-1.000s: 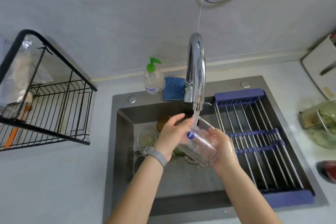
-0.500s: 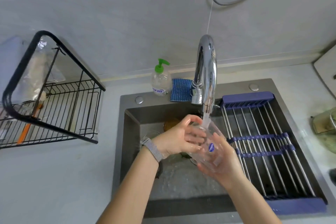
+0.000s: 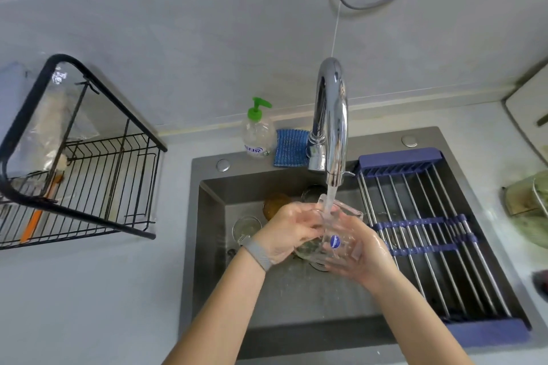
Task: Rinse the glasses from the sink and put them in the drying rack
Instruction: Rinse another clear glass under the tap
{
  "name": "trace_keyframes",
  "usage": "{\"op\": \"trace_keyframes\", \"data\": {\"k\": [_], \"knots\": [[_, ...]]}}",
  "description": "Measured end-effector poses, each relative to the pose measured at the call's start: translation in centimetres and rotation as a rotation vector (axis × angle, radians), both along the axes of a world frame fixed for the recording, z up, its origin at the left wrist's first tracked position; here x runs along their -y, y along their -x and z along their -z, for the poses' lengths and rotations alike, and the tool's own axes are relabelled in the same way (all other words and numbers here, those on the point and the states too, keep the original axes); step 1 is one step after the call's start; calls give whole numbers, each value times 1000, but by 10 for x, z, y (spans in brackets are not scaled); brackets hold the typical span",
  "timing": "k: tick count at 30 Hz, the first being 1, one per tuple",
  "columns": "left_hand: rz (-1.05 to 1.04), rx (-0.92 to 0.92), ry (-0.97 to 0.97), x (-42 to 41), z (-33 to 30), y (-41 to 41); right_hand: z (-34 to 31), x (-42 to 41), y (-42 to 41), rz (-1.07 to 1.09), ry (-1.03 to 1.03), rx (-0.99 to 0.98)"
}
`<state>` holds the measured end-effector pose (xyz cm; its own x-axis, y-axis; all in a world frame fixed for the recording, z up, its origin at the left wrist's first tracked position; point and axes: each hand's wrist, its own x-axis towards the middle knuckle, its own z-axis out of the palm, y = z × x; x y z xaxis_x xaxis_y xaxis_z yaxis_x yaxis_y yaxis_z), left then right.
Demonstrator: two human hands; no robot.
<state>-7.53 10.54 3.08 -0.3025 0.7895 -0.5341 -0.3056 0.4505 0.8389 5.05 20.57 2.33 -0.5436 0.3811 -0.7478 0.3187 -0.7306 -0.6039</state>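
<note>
The clear drinking glass with a blue oval sticker [image 3: 332,234] was held under the stream from the chrome gooseneck tap [image 3: 332,127], the right hand [image 3: 360,249] cupping and gripping its side and the left hand [image 3: 292,230] curled around its rim, so rinsing appeared under way. Several glasses, one amber [image 3: 275,204], stood in the grey steel sink [image 3: 207,246], while the blue-ended roll-up drying rack [image 3: 430,231] across its right side held none. The rack lay just beside the hands with open room above, the tap spout being the nearest obstacle.

The green container [image 3: 533,204] is cut off by the right edge; both forearms run out at the bottom edge.
</note>
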Motion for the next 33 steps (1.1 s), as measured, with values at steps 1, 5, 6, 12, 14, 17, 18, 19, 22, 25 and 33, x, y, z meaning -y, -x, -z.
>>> {"op": "trace_keyframes", "data": {"k": [1, 5, 6, 12, 14, 17, 18, 19, 22, 25, 33], "knots": [[-54, 6, -19, 0, 3, -2, 1, -1, 1, 12, 24, 7], [-173, -508, 274, -13, 8, -5, 2, 6, 5, -30, 64, 54], [-159, -638, 336, -14, 9, -6, 2, 8, 6, -35, 75, 67], [-135, -156, 111, 3, 15, -9, -2, 0, 3, 13, 91, 50], [-364, 367, -183, 4, 15, -25, -2, 0, 5, 115, 202, 2], [-523, 287, -342, -2, 26, -50, 0, 2, 11, 204, 378, -98], [-530, 178, -322, -4, 27, -53, -2, 4, 10, 167, 392, -124], [-524, 78, -279, -7, 28, -53, -3, 6, 9, 132, 412, -153], [-559, -74, -176, -12, 27, -44, -7, 12, 13, 29, 321, -73], [-590, -61, -210, -13, 32, -39, -2, 17, 17, 8, -24, 78], [-238, -858, -49, -5, 22, -39, -34, -28, 20, -627, -324, 124]]}}
